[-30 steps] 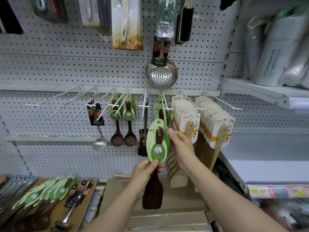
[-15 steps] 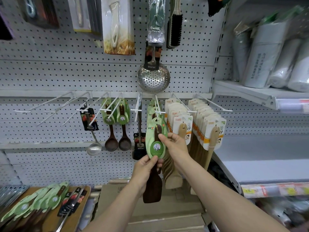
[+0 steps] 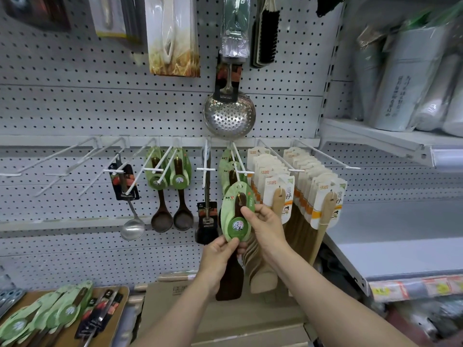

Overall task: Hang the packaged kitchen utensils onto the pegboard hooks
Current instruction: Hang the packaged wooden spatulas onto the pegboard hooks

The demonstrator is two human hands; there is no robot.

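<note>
The left hand (image 3: 220,259) grips the dark wooden spatula in its green leaf-shaped card (image 3: 235,222) at the card's lower edge, thumb on the front. Just above those fingers (image 3: 229,244), the right hand (image 3: 265,226) pinches the card's middle. Above both, the card's top sits just under a white wire hook (image 3: 237,159) on the grey pegboard (image 3: 75,108).
</note>
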